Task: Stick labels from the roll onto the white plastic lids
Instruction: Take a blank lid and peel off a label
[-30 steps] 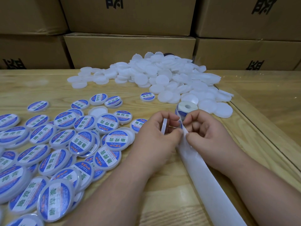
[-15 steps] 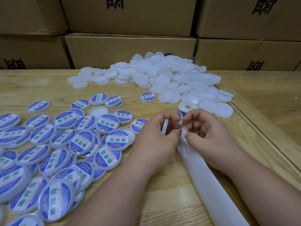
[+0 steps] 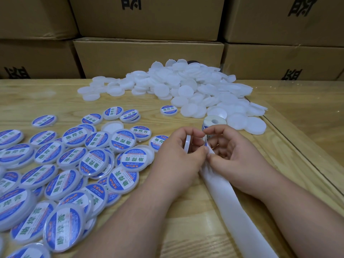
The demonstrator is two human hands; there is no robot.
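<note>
Two hands meet at the label strip, one lid held on edge.

Nearest us, blank backing strip (image 3: 230,207) trails along the surface (image 3: 55,97). Our left hand (image 3: 178,155) pinches a white lid (image 3: 186,144) upright; our right hand (image 3: 236,155) pinches a label (image 3: 206,141). Behind sits the roll (image 3: 214,121); labelled lids (image 3: 74,161) lie left, bare lids (image 3: 186,84) farther back.

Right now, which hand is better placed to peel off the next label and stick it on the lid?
Right hand: its fingertips already pinch the backing strip below the label roll, while the left hand grips the white lid on edge.
</note>
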